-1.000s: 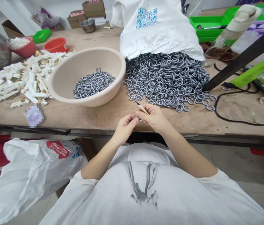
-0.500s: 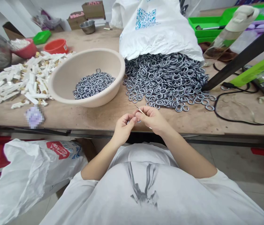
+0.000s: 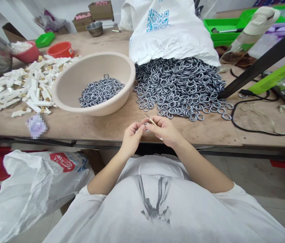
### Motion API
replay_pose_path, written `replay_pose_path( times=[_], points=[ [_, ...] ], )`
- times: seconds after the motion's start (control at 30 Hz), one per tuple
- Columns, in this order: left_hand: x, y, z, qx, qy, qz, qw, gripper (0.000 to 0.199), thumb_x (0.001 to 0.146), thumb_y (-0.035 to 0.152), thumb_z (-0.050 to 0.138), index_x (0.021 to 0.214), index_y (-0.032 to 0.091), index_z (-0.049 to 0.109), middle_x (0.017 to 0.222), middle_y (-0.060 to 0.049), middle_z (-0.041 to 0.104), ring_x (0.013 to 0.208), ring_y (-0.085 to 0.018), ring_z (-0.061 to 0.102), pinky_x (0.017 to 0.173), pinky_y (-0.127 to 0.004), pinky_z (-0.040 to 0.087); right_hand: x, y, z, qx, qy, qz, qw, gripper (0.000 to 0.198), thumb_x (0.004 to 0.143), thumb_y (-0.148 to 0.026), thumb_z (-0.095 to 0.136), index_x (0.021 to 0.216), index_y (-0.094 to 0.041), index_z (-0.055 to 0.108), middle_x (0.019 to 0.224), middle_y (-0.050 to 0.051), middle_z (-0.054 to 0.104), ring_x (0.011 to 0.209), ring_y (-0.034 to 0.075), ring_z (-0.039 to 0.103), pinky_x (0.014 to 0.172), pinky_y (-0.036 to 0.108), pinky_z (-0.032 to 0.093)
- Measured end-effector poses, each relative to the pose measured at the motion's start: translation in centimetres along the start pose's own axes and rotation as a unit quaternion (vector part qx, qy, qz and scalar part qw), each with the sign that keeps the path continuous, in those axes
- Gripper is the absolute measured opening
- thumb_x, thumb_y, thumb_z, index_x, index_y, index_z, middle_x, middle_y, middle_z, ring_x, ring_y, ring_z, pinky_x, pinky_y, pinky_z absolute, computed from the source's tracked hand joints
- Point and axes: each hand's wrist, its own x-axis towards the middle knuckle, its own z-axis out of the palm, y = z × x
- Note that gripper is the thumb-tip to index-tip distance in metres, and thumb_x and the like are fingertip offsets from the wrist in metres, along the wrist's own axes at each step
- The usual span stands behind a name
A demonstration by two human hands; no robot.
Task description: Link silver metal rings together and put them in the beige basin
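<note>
Ring (image 3: 146,124) in work sits between the two hands above the front of the table (image 3: 94,130), pinched in the closed fingertips of the left hand (image 3: 131,136), while the right hand (image 3: 166,130), also closed, grips a thin tool (image 3: 151,120) and meets the ring's side. With both hands at it, this piece looks unfinished. One heap (image 3: 102,91) of rings lies in the bowl (image 3: 67,82) and a much larger pile (image 3: 180,86) at the bag's (image 3: 172,37) mouth, so plenty seems left, though which rings are done cannot be told.
</note>
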Motion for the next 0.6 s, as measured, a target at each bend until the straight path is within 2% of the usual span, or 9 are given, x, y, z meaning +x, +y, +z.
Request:
replay_pose_path(
  times=[0.13,0.37,0.47,0.6],
  points=[
    [-0.11,0.40,0.29,-0.030,-0.024,-0.007,0.999,0.047,0.071,0.059,0.080,0.074,0.018,0.056,0.049,0.010,0.035,0.043,-0.004,0.021,0.042,-0.022,0.017,0.06,0.11,0.02,-0.014,0.004,0.003,1.000,0.041,0.069,-0.049,0.081,0.093,-0.017,0.070,0.071,-0.002,0.062,0.060,0.009,0.047,0.049,0.023,0.032],
    [-0.14,0.31,0.20,-0.029,-0.058,-0.015,0.998,0.042,0.074,0.057,0.077,0.076,0.017,0.061,0.052,0.009,0.035,0.045,-0.005,0.023,0.043,-0.022,0.021,0.21,0.27,0.17,-0.002,0.016,-0.010,1.000,0.043,0.067,-0.055,0.082,0.086,-0.017,0.070,0.070,-0.001,0.064,0.062,0.010,0.052,0.052,0.023,0.038],
    [-0.11,0.29,0.14,-0.035,-0.066,-0.021,0.997,0.043,0.074,0.056,0.077,0.074,0.017,0.058,0.053,0.009,0.034,0.044,-0.004,0.022,0.041,-0.021,0.018,0.20,0.37,0.19,0.001,0.017,-0.012,1.000,0.044,0.067,-0.057,0.082,0.084,-0.018,0.070,0.070,0.000,0.065,0.065,0.012,0.056,0.058,0.025,0.044],
    [-0.04,0.28,0.23,-0.042,-0.050,-0.035,0.997,0.049,0.072,0.062,0.077,0.083,0.018,0.058,0.052,0.011,0.031,0.042,-0.004,0.020,0.040,-0.021,0.016,0.18,0.72,0.15,-0.006,0.017,-0.020,1.000,0.044,0.065,-0.052,0.086,0.088,-0.018,0.072,0.080,0.001,0.070,0.076,0.014,0.061,0.074,0.028,0.051]
  ],
)
